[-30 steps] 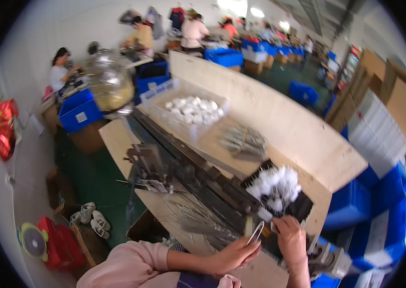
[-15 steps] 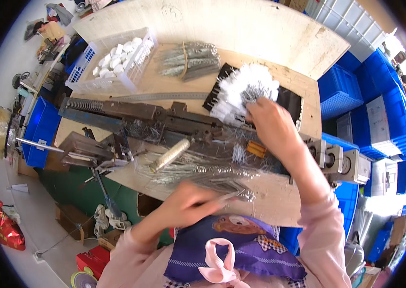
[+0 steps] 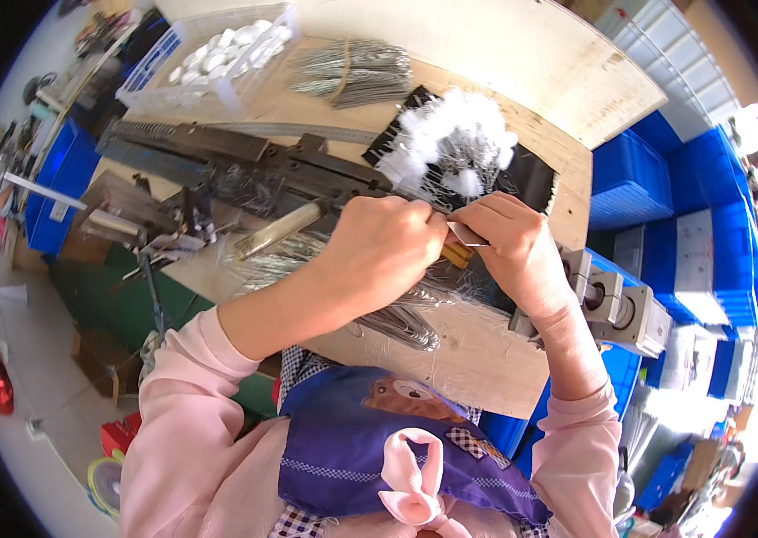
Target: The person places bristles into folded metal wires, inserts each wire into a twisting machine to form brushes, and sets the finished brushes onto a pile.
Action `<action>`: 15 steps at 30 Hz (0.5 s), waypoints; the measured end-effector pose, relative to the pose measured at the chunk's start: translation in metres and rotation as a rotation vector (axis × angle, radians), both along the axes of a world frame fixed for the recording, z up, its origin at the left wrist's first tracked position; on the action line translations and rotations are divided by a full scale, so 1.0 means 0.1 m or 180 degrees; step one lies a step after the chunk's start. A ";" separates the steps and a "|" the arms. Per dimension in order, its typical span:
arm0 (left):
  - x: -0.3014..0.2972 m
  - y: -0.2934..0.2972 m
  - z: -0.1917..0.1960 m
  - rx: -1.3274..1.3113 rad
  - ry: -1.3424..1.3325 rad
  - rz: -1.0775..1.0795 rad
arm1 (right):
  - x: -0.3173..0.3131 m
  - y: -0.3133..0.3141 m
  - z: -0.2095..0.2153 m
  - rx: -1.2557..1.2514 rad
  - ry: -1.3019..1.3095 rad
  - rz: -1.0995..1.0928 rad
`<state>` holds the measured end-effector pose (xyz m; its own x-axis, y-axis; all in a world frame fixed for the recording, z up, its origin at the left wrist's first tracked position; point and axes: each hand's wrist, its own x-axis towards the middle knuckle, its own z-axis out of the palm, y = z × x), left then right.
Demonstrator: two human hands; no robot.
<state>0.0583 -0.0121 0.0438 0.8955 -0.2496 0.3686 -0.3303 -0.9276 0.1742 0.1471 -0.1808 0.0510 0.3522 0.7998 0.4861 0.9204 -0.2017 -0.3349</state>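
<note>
Both hands are bunched up together right at the middle of the wooden workbench [image 3: 487, 359], over the long dark metal jig [image 3: 244, 166]. The left hand [image 3: 379, 251] is closed into a loose fist, fingers curled down, and it looks clamped on some thin wires, though I can't really see what's inside the grip. The right hand [image 3: 518, 247] has its fingertips pinched shut on a small flat metal strip [image 3: 467, 235] poking out between the two hands, so that's where the piece is, held just above the jig. Under the wrists there's a loose pile of thin wire pieces [image 3: 397, 314], and behind the hands a bunch of white fluffy tufts [image 3: 455, 139] sitting on a black tray [image 3: 531, 175]. A tied wire bundle [image 3: 352, 72] and a clear bin of white round parts [image 3: 217, 49] are further back. My guess is that strip is light, stiff and kinda slick, with thin edges, so pinching it flat near the end like that seems right. The wires would bend easily and tangle, so grab them close to the working end.
</note>
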 end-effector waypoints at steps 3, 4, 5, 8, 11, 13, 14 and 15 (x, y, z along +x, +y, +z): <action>-0.25 0.14 0.04 -0.0409 -0.0367 0.0266 | -0.03 0.14 -0.03 0.0444 0.0696 0.0063; -0.33 0.16 0.02 -0.0886 -0.0781 0.0413 | -0.01 0.16 -0.06 0.0503 0.0702 0.0066; -0.48 0.15 -0.01 -0.1414 -0.0852 0.0414 | 0.02 0.21 -0.10 0.0453 0.0734 0.0068; -0.83 0.07 -0.29 -0.5639 0.2273 0.0712 | 0.07 0.34 -0.19 0.0434 0.0813 0.0036; -0.67 0.38 -0.62 -0.8976 0.2622 -0.1425 | 0.08 0.36 -0.16 0.0082 0.0879 0.0017; -0.52 0.36 -0.18 -0.8908 0.2678 -0.1592 | 0.11 0.33 -0.22 0.0088 0.0895 -0.0073; -0.50 0.26 -0.01 -0.8677 0.2841 -0.1163 | 0.12 0.32 -0.24 0.0088 0.0909 -0.0093; -0.56 0.13 -0.04 -0.8209 0.2550 -0.0594 | 0.12 0.35 -0.21 0.0086 0.0898 -0.0031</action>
<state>0.0021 0.0009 0.0396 0.9568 -0.1892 -0.2207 0.2432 0.9368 0.2515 0.1591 -0.1454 0.0295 0.4843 0.7838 0.3888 0.7880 -0.1976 -0.5831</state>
